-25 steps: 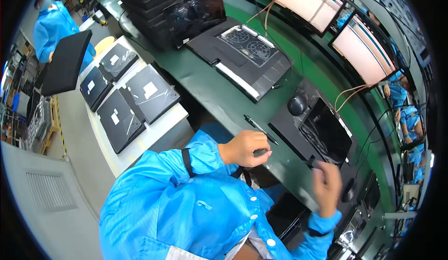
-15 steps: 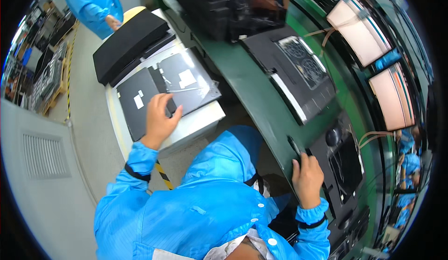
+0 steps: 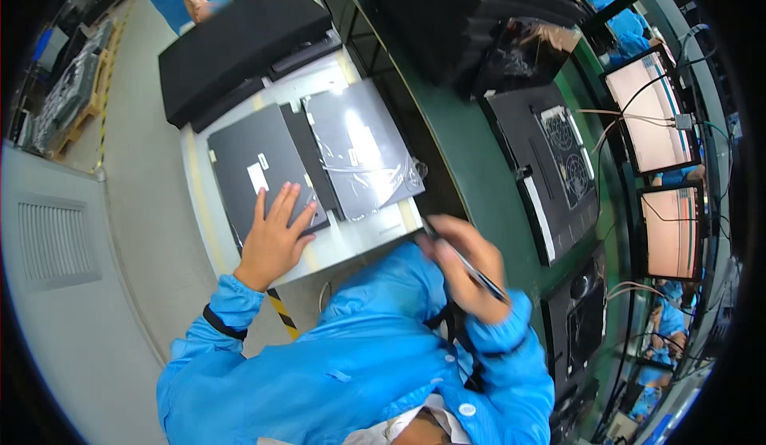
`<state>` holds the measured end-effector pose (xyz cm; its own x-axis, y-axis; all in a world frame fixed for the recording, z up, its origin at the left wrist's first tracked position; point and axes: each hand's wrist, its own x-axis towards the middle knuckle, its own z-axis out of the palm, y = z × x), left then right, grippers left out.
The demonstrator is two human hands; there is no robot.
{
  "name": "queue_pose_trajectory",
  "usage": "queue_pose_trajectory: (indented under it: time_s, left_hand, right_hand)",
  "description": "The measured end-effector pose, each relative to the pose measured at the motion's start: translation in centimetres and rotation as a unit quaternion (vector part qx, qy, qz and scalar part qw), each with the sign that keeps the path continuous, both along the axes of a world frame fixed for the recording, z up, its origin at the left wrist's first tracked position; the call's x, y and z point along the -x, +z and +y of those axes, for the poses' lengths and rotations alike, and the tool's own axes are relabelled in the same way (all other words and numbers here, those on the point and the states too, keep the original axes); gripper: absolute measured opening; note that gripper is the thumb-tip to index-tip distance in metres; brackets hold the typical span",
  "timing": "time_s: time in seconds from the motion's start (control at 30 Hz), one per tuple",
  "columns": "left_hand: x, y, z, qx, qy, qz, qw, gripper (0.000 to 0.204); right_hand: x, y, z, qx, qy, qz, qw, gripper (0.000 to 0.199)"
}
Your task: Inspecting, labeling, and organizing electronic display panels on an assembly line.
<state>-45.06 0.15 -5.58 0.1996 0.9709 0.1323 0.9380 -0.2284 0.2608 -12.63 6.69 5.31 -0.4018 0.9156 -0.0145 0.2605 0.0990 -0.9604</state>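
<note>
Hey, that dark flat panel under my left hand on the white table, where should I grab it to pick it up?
Probably by its near edge, coming from your side. The panel lies flat on the white table, so there is nothing to pinch from above. Your left hand already rests on its near corner, close to the table's edge. The far long side lies against the bagged panel, so fingers would be crowded there.

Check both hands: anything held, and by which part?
The right hand holds a thin dark pen-like tool, grip around mid-shaft. The left hand lies flat on a black laptop, holding nothing.
</note>
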Motion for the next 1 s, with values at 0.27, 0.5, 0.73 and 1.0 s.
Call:
queue_pose_trajectory:
  time_s: [0.27, 0.5, 0.73, 1.0]
  left_hand:
    - [1.0, -0.3, 0.4, -0.003, 0.100, -0.205, 0.974, 0.075]
    - [1.4, -0.5, 0.6, 0.015, 0.059, -0.117, 0.991, 0.068]
    - [1.5, -0.7, 0.6, 0.027, 0.031, -0.097, 0.994, 0.054]
    - [2.4, -1.3, 0.0, -0.032, -0.078, -0.047, 0.995, 0.041]
  right_hand:
    - [13.7, -11.9, 9.3, -0.085, -0.058, -0.051, 0.993, 0.015]
    - [13.6, -13.5, 9.1, -0.122, -0.081, -0.086, 0.986, 0.011]
    - [13.9, -13.4, 9.1, -0.131, -0.072, -0.076, 0.986, 0.009]
    - [20.4, -11.9, 6.3, -0.111, 0.073, 0.018, 0.991, 0.014]
